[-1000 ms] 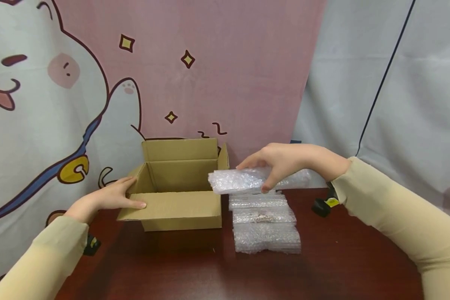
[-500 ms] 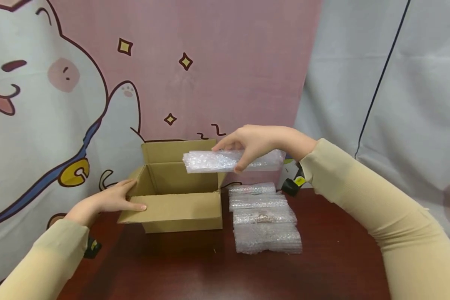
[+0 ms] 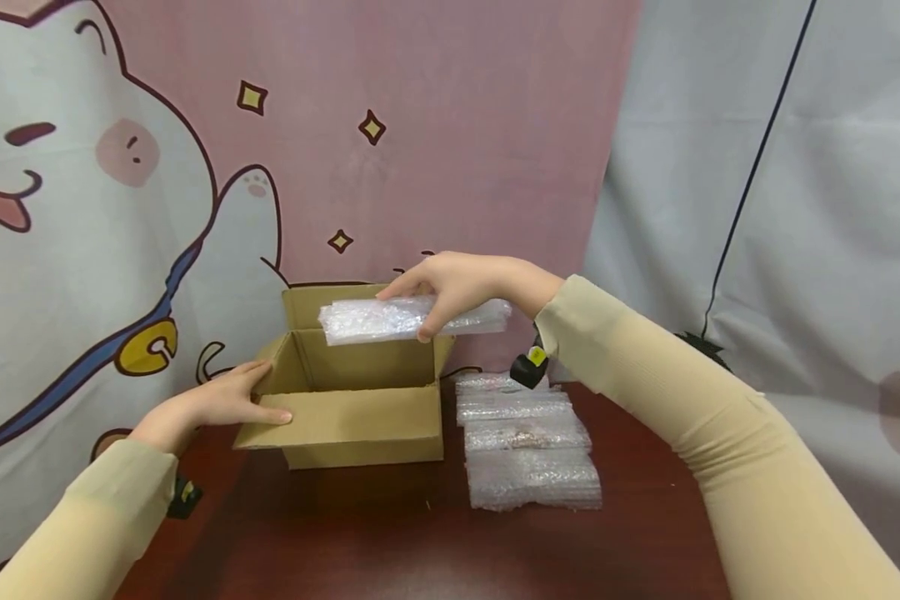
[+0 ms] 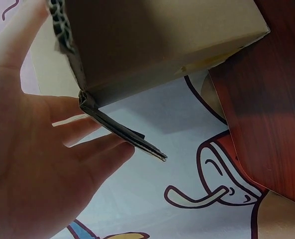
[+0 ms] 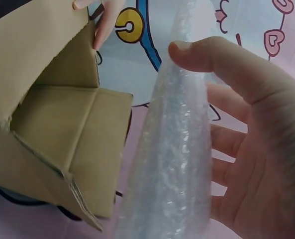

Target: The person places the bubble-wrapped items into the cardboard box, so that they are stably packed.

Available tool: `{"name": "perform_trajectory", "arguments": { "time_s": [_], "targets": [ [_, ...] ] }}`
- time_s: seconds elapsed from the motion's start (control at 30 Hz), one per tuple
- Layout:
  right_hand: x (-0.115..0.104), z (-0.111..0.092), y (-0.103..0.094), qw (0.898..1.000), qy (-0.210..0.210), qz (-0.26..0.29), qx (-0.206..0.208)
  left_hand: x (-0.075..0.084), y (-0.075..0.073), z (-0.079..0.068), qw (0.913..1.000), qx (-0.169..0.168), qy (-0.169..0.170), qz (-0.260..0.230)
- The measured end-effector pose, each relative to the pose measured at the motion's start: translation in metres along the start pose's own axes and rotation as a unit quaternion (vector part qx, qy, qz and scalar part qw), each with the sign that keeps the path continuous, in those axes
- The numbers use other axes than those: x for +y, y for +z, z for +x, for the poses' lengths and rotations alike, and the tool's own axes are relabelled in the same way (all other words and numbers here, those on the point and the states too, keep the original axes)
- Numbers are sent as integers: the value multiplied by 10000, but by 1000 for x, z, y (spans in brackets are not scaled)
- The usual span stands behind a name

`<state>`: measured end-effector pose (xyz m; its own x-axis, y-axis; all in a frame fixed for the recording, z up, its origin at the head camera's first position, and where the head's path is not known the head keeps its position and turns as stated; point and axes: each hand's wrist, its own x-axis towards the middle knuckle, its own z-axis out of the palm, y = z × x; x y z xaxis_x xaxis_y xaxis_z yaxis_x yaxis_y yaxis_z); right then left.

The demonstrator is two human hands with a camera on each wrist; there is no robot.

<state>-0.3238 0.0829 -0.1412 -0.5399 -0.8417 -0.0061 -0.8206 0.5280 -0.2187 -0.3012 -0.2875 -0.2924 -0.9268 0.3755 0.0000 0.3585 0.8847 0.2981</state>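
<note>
Work appears partway: we grip one bubble-wrapped pack (image 3: 375, 322) with the right hand (image 3: 457, 279), aloft near the cardboard box (image 3: 375, 451) and not yet inside, hold its flaps (image 3: 360, 412) with the left hand (image 3: 225, 400), count four visible packs (image 3: 528, 436) remaining on the table (image 3: 360, 542), and cannot see the box's floor.

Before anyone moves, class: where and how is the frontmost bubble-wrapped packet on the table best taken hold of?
Probably across the middle of the front packet, from above and the near right. It lies flat, long side crosswise; its near edge and right end look free, while its far edge is crowded by the next packet and the box stands to the left.
</note>
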Motion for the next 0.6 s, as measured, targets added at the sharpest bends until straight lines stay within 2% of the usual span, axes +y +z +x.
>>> {"name": "perform_trajectory", "arguments": {
  "time_s": [0.2,0.6],
  "targets": [
    [-3,23,8,9996,-166,207,124,-2,0,-1,10000,2,25,-18],
    [-1,62,13,9995,111,299,83,-2,1,2,9999,6,46,-109]
  ]
}}
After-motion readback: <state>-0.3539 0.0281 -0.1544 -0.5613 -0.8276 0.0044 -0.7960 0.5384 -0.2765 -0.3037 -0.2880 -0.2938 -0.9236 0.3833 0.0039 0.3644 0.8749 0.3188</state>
